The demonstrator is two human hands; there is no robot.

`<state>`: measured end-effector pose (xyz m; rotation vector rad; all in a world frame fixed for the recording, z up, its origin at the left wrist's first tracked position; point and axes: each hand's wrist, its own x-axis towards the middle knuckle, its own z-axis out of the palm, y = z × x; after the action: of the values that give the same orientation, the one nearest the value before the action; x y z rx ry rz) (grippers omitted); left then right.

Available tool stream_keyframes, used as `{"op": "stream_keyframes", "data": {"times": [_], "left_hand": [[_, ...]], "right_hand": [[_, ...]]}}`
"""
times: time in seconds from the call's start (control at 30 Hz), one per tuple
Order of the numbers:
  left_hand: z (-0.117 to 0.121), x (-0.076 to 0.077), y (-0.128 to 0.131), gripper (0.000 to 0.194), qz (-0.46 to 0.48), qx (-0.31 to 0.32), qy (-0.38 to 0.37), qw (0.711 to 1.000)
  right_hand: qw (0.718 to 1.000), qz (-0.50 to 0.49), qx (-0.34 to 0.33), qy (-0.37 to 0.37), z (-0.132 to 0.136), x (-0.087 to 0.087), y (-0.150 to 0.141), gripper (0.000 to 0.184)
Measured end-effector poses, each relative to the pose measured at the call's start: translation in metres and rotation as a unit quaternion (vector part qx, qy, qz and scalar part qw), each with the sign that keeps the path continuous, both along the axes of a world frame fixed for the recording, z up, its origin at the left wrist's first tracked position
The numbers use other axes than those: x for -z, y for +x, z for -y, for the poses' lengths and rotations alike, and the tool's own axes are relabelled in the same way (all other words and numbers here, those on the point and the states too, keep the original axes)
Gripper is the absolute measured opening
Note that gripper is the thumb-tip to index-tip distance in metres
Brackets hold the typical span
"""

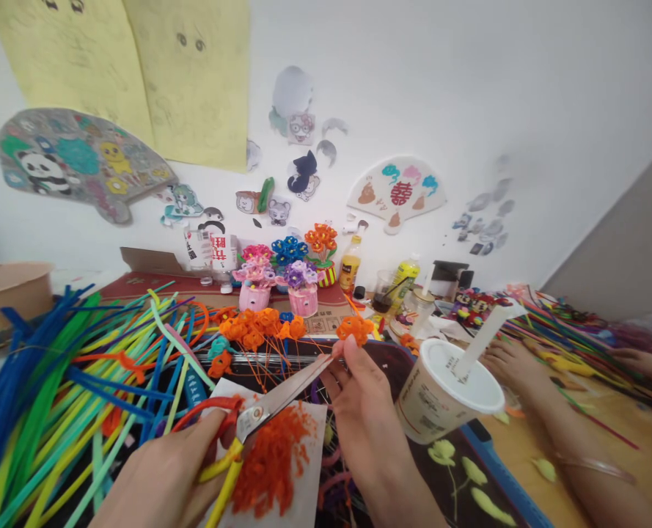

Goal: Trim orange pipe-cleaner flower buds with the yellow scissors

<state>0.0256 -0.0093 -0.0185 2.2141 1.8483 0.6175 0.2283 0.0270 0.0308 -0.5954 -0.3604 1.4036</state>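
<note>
Partly, left hand (167, 469) cut off below, gripping scissors (257, 416); right hand (361, 411) pinching orange flower (354, 330), stem obscured

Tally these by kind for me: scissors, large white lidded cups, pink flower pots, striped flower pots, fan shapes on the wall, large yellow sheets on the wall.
Scissors, in the left hand: 1
Large white lidded cup: 1
Pink pots: 2
Striped pot: 1
Fan shapes: 2
Yellow sheets: 2
Total: 9
</note>
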Motion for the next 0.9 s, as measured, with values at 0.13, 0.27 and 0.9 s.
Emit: {"op": "stream_keyframes", "data": {"times": [0.13, 0.27, 0.9], "left_hand": [[0.002, 0.003, -0.002, 0.025, -0.008, 0.0, 0.01, 1.0], [0.0, -0.001, 0.0, 0.023, 0.016, 0.004, 0.014, 1.0], [0.002, -0.011, 0.008, 0.029, -0.021, -0.031, 0.023, 0.999]], "right_hand": [[1.0, 0.012, 0.0, 0.006, 0.0, 0.0, 0.0, 0.021], [1.0, 0.02, 0.007, 0.007, -0.001, 0.0, 0.001, 0.022], [1.0, 0.016, 0.012, 0.024, -0.004, 0.005, 0.002, 0.021]]}}
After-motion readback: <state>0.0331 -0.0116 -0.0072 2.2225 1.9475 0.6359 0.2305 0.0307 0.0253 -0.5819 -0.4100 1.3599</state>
